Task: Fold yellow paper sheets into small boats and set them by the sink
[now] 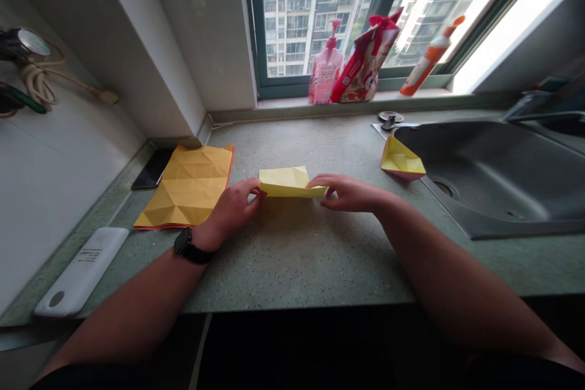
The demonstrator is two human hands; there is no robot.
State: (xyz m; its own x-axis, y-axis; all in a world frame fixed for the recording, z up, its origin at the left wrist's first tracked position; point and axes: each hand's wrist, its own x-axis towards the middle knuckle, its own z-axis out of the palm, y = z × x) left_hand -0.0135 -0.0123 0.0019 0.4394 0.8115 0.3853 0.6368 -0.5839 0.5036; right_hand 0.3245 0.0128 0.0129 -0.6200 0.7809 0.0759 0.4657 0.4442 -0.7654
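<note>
Head-worn camera, facing forward and down, close above left hand and right hand

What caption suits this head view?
Left hand and right hand hold folded yellow paper on a speckled counter beside a sink.

The ends of the folded yellow paper are hidden by the fingers of the left hand and the right hand, so the grip cannot be made out. The phone is partly covered by the creased orange sheet. The tap and coiled cord are cut off by the picture's edges. The print on the pink pump bottle and white device is too small to be read.
</note>
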